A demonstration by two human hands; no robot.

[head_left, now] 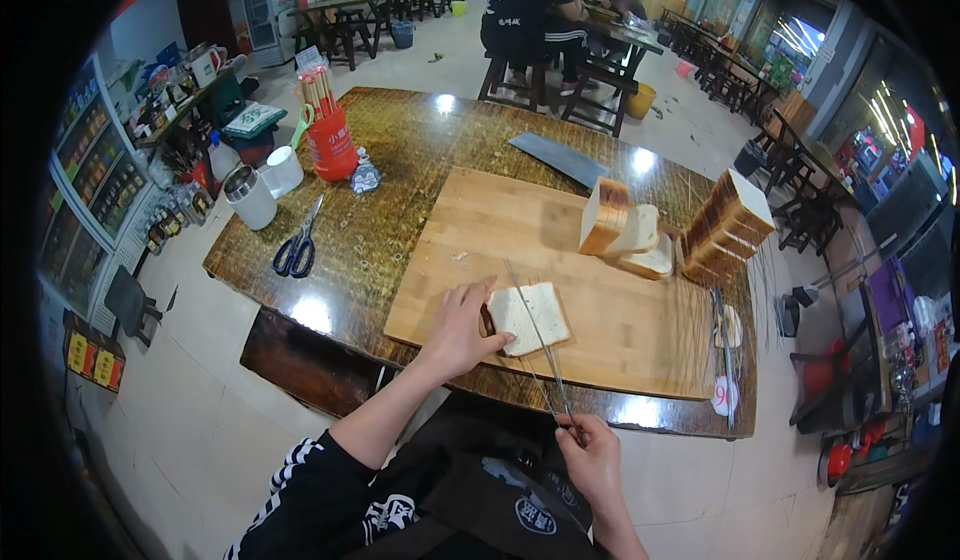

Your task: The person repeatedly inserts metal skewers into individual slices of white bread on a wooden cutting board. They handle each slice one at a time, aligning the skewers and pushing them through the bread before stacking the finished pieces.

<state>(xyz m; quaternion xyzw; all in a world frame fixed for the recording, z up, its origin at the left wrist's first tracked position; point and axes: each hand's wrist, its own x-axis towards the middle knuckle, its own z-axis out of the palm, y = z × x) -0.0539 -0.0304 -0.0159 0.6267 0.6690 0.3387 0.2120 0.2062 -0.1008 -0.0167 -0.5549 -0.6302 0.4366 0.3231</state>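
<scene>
A slice of white bread (530,322) lies near the front edge of the wooden cutting board (480,225). My left hand (462,330) holds the slice by its left side, thumb on the near corner and fingers along the far part. In my right hand (590,452), just beyond the front table edge, are several thin metal skewers (562,397), closed in at their near ends. One skewer crosses over the slice and reaches past its far edge. Whether any skewer passes into the bread I cannot tell.
Bread slices (640,240) lie at the board's back right, beside a tall bread stack (728,228). Loose skewers (690,335) spread along the right side. A wide grey blade (562,160) lies behind; scissors (298,250), a red chopstick holder (333,145) and a white cup (250,200) stand left.
</scene>
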